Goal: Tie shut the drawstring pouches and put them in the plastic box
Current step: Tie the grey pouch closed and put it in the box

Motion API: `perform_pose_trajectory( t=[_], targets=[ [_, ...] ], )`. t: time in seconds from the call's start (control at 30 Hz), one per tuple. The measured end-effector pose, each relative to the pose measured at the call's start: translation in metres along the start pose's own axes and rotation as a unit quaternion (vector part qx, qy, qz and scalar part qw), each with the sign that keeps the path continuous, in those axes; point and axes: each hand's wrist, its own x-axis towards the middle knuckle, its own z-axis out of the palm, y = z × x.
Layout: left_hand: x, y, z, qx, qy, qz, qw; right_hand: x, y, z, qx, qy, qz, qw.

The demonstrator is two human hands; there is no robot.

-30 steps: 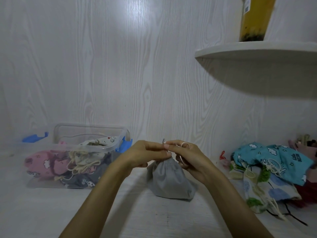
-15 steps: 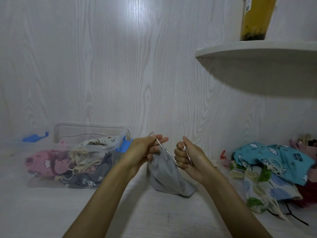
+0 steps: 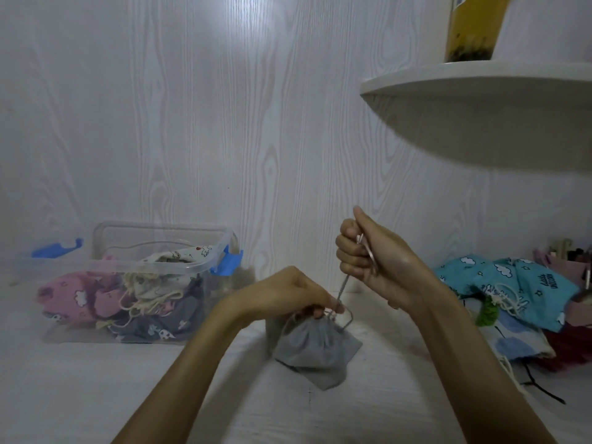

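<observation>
While left hand (image 3: 288,296) pins grey pouch (image 3: 315,350) | right hand (image 3: 368,254) grips drawstring (image 3: 344,286)

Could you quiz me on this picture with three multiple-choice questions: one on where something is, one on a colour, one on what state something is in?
1. Where does the plastic box stand?
A. Left of the hands, by the wall
B. On the shelf
C. Right of the hands

2. What colour is the pouch being tied?
A. Pink
B. Grey
C. Turquoise

3. What is the right hand doing?
A. Lying flat on the table
B. Reaching into the box
C. Gripping the drawstring and pulling it up

Answers:
1 A: the clear box sits on the table at the left, with pouches inside.
2 B: the grey pouch lies under the left hand, which pinches its gathered neck.
3 C: the fingers curl round the drawstring, which runs taut down to the pouch.
</observation>
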Motion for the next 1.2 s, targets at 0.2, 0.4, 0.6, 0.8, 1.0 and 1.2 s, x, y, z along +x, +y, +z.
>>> perform_pose_trajectory(
  t=[0.2,0.4,0.6,0.8,1.0,1.2],
  targets=[
    [0.000,0.005,0.015,0.072,-0.083,0.003,0.994,0.006,0.016,0.005,-0.007,0.003,0.040,0.999],
    [0.001,0.000,0.005,-0.039,-0.033,-0.096,0.994,0.012,0.035,-0.008,-0.192,0.059,0.129,0.971],
    [0.001,-0.011,-0.016,-0.236,0.047,-0.110,0.964,-0.003,0.010,-0.023,-0.393,-0.042,0.138,0.908],
    [-0.001,-0.012,-0.019,-0.241,0.057,-0.085,0.965,-0.009,0.003,-0.014,-0.511,-0.040,0.081,0.855],
    [-0.004,-0.011,-0.017,-0.255,0.054,-0.059,0.964,-0.013,-0.008,-0.021,-0.450,-0.019,0.014,0.893],
    [-0.005,-0.011,-0.019,-0.303,0.075,-0.049,0.949,-0.022,-0.021,-0.020,-0.460,-0.042,0.034,0.886]
  ],
)
